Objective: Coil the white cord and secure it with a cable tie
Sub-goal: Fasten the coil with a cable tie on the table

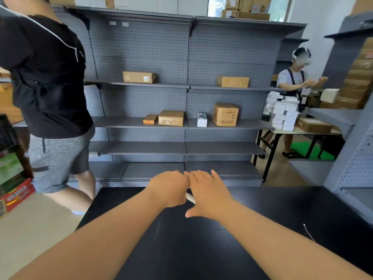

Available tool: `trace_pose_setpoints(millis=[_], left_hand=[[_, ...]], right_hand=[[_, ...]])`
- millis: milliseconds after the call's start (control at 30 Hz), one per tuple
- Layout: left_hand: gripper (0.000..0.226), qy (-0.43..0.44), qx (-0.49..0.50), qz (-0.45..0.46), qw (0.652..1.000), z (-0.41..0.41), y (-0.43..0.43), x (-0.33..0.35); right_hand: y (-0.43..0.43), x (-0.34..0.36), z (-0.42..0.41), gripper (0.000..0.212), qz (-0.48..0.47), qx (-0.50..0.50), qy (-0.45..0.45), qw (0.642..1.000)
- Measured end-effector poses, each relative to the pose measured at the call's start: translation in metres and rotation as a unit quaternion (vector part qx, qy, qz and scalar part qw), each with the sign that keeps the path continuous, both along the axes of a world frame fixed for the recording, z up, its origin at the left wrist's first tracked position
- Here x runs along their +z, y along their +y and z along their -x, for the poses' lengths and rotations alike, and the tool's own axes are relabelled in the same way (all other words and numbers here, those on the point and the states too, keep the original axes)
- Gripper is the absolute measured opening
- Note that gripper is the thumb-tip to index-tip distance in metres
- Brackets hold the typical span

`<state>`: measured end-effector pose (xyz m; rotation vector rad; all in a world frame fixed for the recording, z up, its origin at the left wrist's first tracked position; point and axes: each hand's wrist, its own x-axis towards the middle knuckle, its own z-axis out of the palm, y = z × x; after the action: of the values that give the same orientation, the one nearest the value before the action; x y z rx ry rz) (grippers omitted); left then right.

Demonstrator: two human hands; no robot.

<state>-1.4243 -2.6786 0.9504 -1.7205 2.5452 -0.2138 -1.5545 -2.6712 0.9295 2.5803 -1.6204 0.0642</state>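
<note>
No text is legible. The square brown cardboard box (pixel 225 114) on the grey metal shelf (pixel 230 124) carries printed lines and handling symbols, too small to read.

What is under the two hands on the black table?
Between the left hand and the right hand, only a short white piece, likely the cord, shows above the black table. The rest is covered; no coil or tie is visible there.

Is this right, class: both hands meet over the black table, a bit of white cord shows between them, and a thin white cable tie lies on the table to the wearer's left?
One slip: the head view shows the thin white cable tie lying to the wearer's right, not left. The left hand and right hand do meet over the black table, white cord between them.
</note>
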Motion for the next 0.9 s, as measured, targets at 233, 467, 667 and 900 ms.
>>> trace_pose_setpoints(millis=[233, 467, 667, 900], left_hand=[[0.010, 0.000, 0.018, -0.054, 0.998, -0.007, 0.000, -0.020], [0.028, 0.008, 0.011, -0.055, 0.998, -0.021, 0.003, -0.041], [0.024, 0.037, 0.002, -0.037, 0.999, -0.026, -0.002, -0.054], [0.018, 0.008, -0.062, 0.002, 0.998, -0.025, -0.010, -0.062]], right_hand=[[-0.006, -0.016, -0.004, 0.029, -0.027, -0.024, -0.041, 0.998], [-0.014, -0.027, 0.001, 0.015, -0.019, -0.006, 0.012, 1.000], [-0.016, -0.034, 0.002, 0.015, -0.010, -0.007, 0.029, 0.999], [-0.009, -0.042, 0.006, 0.026, 0.003, -0.076, -0.025, 0.997]])
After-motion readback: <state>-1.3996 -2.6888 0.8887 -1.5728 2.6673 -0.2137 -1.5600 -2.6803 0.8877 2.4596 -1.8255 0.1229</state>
